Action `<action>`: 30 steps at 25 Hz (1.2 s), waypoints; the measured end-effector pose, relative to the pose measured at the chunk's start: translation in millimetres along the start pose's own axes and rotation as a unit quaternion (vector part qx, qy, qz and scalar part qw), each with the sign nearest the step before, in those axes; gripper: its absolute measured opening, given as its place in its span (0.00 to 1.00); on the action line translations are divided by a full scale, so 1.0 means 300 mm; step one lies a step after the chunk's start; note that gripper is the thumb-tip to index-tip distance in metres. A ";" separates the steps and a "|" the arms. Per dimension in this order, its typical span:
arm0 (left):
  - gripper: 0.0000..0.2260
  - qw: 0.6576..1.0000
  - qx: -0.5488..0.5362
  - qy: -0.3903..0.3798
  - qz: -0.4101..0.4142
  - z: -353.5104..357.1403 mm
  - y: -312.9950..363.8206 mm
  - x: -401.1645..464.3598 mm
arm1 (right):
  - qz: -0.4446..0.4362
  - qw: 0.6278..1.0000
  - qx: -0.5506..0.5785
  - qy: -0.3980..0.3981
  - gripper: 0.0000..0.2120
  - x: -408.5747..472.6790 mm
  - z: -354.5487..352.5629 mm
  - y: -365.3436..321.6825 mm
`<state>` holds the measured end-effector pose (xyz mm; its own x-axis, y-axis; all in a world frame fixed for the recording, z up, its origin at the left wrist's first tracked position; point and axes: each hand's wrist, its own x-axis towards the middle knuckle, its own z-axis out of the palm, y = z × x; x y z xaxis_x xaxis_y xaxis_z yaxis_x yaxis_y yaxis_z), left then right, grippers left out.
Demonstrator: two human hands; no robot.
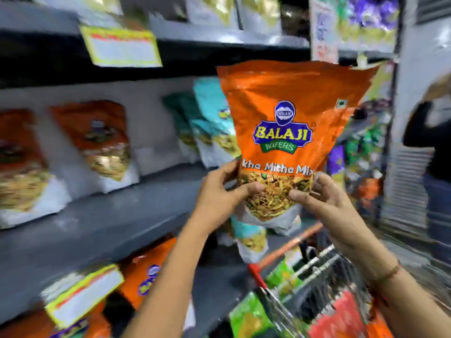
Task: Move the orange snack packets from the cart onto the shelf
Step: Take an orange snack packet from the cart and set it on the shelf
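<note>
I hold an orange Balaji snack packet (288, 123) upright in front of me, above the cart (317, 267). My left hand (219, 193) grips its lower left edge and my right hand (322, 198) grips its lower right edge. The grey shelf (102, 225) runs along the left. Two more orange packets (97, 140) stand on it at the far left, with bare shelf between them and the held packet. Green and red packets (341, 315) lie in the wire cart at the bottom right.
Teal packets (210, 123) stand on the shelf just behind the held packet. Yellow price tags (122, 45) hang from the shelf edges. A lower shelf holds orange packets (148, 272). A person in dark clothes (429, 147) stands at the right edge.
</note>
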<state>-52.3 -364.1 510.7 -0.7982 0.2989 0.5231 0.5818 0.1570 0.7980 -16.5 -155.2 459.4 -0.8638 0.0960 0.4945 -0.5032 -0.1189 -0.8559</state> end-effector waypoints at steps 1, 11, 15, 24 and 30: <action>0.23 0.999 0.031 0.042 0.011 -0.117 0.038 -0.023 | -0.011 0.999 0.015 -0.035 0.15 0.047 0.110 -0.026; 0.19 0.925 0.186 0.328 -0.040 -0.933 0.061 -0.421 | 0.000 0.941 0.082 -0.328 0.18 0.239 1.103 0.058; 0.14 0.889 0.207 0.402 -0.072 -1.131 -0.017 -0.472 | 0.038 0.918 0.098 -0.383 0.21 0.306 1.401 0.127; 0.28 0.804 0.290 0.499 -0.141 -1.319 -0.198 -0.489 | 0.103 0.875 0.118 -0.458 0.23 0.396 1.772 0.349; 0.23 0.799 0.321 0.489 -0.141 -1.353 -0.229 -0.475 | 0.098 0.862 0.132 -0.479 0.24 0.414 1.800 0.374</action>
<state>-42.1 -799.6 502.6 -0.4702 -0.6619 0.5838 0.0675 0.6325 0.7716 -192.8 -690.3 506.4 -0.4927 -0.7968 0.3498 -0.2241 -0.2722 -0.9358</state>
